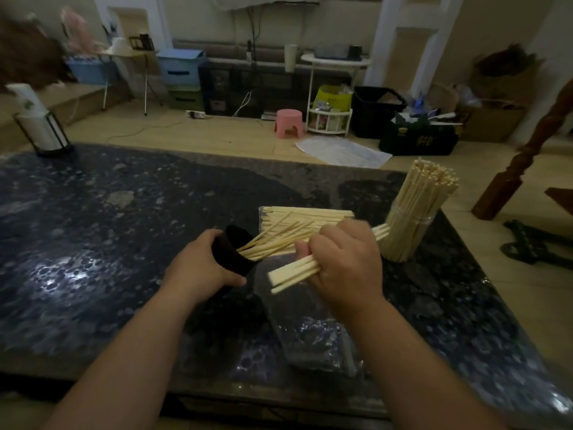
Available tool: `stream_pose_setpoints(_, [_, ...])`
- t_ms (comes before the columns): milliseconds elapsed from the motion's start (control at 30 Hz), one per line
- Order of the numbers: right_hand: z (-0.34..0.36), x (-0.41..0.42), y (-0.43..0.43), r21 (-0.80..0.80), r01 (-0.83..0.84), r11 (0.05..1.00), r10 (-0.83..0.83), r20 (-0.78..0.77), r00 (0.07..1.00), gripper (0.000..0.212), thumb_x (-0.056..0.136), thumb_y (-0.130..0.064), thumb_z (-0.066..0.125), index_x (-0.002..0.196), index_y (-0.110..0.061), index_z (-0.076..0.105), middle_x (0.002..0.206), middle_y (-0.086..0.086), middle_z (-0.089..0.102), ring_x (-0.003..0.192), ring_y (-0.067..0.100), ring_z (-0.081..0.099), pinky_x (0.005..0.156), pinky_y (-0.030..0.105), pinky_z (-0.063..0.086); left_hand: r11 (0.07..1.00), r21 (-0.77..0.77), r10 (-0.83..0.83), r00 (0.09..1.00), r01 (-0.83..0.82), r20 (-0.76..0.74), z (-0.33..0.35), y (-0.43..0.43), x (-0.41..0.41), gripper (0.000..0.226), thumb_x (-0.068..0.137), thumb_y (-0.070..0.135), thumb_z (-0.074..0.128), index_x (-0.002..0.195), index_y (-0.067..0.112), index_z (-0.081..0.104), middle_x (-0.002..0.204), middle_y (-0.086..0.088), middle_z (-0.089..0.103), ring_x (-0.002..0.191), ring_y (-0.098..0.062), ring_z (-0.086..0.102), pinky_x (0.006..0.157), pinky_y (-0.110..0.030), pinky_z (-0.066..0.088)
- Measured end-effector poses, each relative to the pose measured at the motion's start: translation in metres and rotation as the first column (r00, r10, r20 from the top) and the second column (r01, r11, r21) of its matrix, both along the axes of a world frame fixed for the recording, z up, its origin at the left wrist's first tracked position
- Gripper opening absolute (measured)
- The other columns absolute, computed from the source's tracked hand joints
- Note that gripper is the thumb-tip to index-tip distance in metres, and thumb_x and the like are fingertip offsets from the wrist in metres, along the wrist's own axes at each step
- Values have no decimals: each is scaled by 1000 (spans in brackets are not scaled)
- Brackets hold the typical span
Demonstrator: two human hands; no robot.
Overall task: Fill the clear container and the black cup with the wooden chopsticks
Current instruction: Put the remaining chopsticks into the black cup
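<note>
While the left hand (204, 262) grips the tilted black cup (235, 256) at the counter (124, 228), we find the right hand (344, 262) clasping wooden chopsticks (293, 274) near mid-length: light, stiff, probably slippery. The clear container (406, 240) stands packed nearby.

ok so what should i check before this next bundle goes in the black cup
1. Left hand grip on the black cup: ok, fingers curled round it, cup tilted with its mouth toward the pile.
2. Right hand grip on the bundle: ok, ends stick out both sides.
3. Bundle lined up with the cup mouth: not ok, it sits beside the cup and its near end points below it.
4. Room in the cup: probably ok, only a few chopsticks poke out.
5. Clear container: ok, upright and packed.
6. Loose pile: ok, plenty left.
</note>
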State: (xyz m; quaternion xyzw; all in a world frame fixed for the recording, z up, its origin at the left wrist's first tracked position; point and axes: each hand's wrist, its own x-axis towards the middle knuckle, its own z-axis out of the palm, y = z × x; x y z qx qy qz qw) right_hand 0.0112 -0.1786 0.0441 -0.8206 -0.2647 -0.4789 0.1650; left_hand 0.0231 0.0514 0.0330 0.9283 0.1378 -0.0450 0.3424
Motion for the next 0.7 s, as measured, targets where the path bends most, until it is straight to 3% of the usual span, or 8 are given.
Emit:
stream_pose_setpoints(100, [5,2,0,59,99,993,-98,-14,995,53,104,-42,40,68,-11,64,81,7,59,76,24,45,68,33,27,999,38,-23,999,24,-27,-2,1,1,103,54,31,96,142,35,43,132,-1,60,120,-25,56,100,-46,48])
stream_pose_setpoints(200, [9,4,1,87,74,993,-65,-104,992,54,103,-47,41,75,-10,68,78,6,52,64,19,43,55,28,30,998,54,-38,999,39,-35,-3,1,2,102,53,29,96,141,35,44,130,0,61,118,-24,57,99,-46,49])
stream_pose_setpoints(333, [9,5,5,429,-38,903,248,-447,860,17,91,-27,69,90,-9,69,83,-9,56,73,3,53,64,20,40,997,53,-50,998,51,-25,-4,0,3,99,54,27,96,140,33,46,128,0,61,116,-23,58,99,-45,49])
stream_pose_setpoints(400, [10,2,11,414,-94,905,246,-330,911,19,90,-29,69,89,-10,75,87,-5,55,78,1,51,68,12,40,997,59,-50,999,51,-19,-3,-1,3,99,54,27,96,139,33,46,128,1,61,117,-23,58,98,-44,49])
stream_pose_setpoints(467, [13,3,15,530,-105,841,291,-280,915,17,89,-34,67,84,-20,76,84,-8,59,79,-2,56,71,9,41,996,62,-56,998,56,-5,-3,-2,2,98,54,28,96,139,34,46,127,2,62,117,-22,58,98,-43,49])
stream_pose_setpoints(533, [20,4,20,675,-44,737,366,-343,865,13,90,-34,69,77,-32,72,75,-12,66,75,2,64,70,20,50,997,53,-60,998,60,5,-2,-3,2,96,55,27,96,137,35,47,122,4,62,115,-22,59,98,-42,50])
stream_pose_setpoints(600, [21,4,21,751,55,658,417,-424,804,18,90,-30,72,72,-28,70,67,-4,69,67,12,68,65,34,56,997,45,-65,998,65,7,-2,-4,1,94,56,25,96,136,35,48,112,8,59,113,-21,59,96,-40,50])
stream_pose_setpoints(700, [20,3,21,731,110,673,407,-491,770,21,89,-31,73,72,-19,72,69,-7,69,67,7,66,64,24,53,997,41,-70,997,69,21,-1,-5,1,95,55,24,96,136,34,48,116,7,61,114,-21,59,97,-40,50])
